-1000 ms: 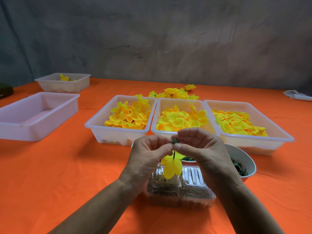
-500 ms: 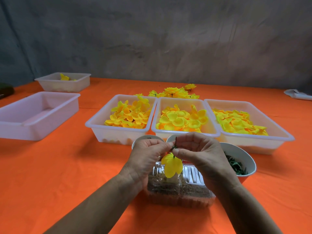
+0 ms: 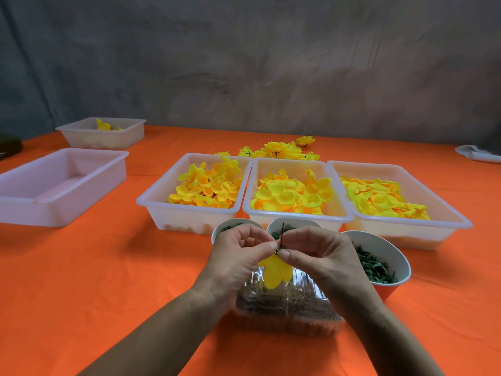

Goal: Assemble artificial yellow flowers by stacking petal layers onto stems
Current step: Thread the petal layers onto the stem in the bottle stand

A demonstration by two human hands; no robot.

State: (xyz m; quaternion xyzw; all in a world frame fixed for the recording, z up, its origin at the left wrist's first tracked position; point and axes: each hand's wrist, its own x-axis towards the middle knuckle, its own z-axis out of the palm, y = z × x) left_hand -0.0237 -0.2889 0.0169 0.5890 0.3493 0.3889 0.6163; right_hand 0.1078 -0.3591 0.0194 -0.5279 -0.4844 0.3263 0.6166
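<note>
- Stem (image 3: 282,234) upright between our two hands, long axis near vertical, tip poking above the fingertips.
- Petal layer (image 3: 276,270) hangs below the pinch, over the clear box (image 3: 284,313).
- Left hand (image 3: 238,256) and right hand (image 3: 322,256) both pinch at the stem where the petal sits; fingers curled tight, thumbs almost touching.
- We judge the petal must slide along the stem; both hands equally near.
- Petal trays (image 3: 298,215) lie beyond the hands.

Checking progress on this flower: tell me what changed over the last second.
Both hands, left hand and right hand, dropped slightly, pinching the stem, whose thin end now pokes up above the fingers. The yellow petal hangs below as before. Trays and bowls stayed put.
</note>
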